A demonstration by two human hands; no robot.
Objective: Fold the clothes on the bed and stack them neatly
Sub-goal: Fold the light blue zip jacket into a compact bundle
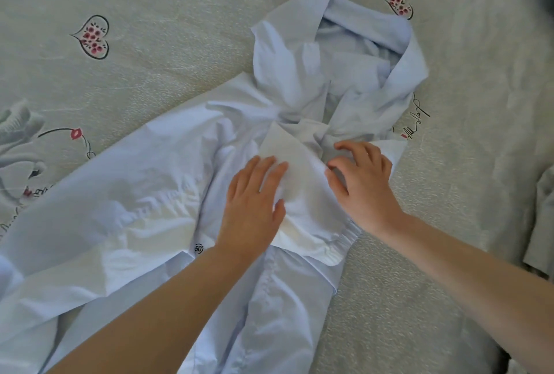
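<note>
Pale blue hooded jacket (168, 182) spread crumpled mid-bed on heart-print sheet (150, 29), left hand (254, 203) pressed flat pinning the chest, right hand (359, 176) fingers curled bunching fabric below hood (338, 53), likely smoothing before folding.

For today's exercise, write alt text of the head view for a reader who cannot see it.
Two hands work a pale blue hooded jacket spread on a patterned bedsheet: the left hand presses flat, the right hand curls its fingers on the fabric.
</note>
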